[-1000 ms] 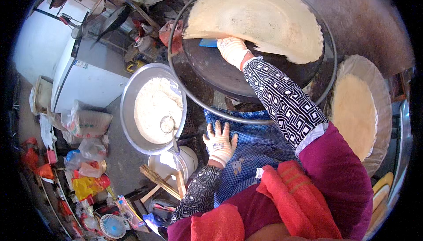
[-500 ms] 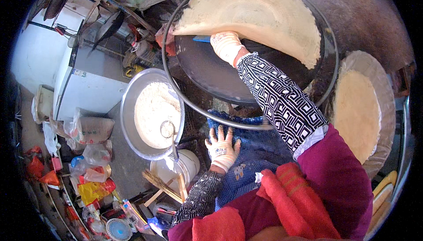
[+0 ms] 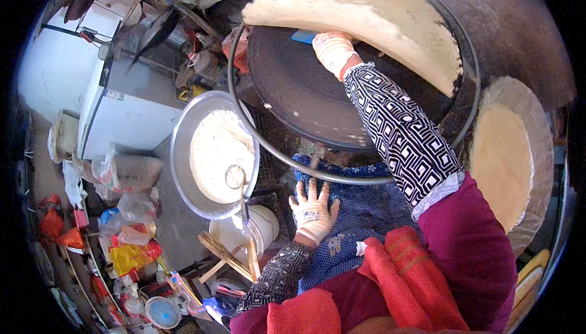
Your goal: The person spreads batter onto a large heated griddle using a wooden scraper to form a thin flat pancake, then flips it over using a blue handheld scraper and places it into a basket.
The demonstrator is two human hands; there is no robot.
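On a round dark griddle (image 3: 305, 96) with a metal ring round it lies a thin pale sheet (image 3: 366, 10), its near edge folded up along the far half. My gloved right hand (image 3: 333, 53) is closed on a blue flat scraper (image 3: 303, 35) at that folded edge; part of the scraper is hidden. My gloved left hand (image 3: 314, 212) lies spread on blue patterned cloth (image 3: 354, 212) in front of the griddle. Beside it stands a steel basin (image 3: 181, 157) of pale flour-like stuff, with a ladle (image 3: 235, 175) resting in it.
A large round stack of pale sheets (image 3: 500, 157) on plastic stands at the right. A white bucket (image 3: 267, 227) with sticks and a brush is below the basin. A white fridge-like box (image 3: 131, 129), bags and clutter fill the left.
My right hand has moved toward the far side with the scraper, and the near edge of the sheet is now folded further back over itself. My left hand stays spread on the cloth.
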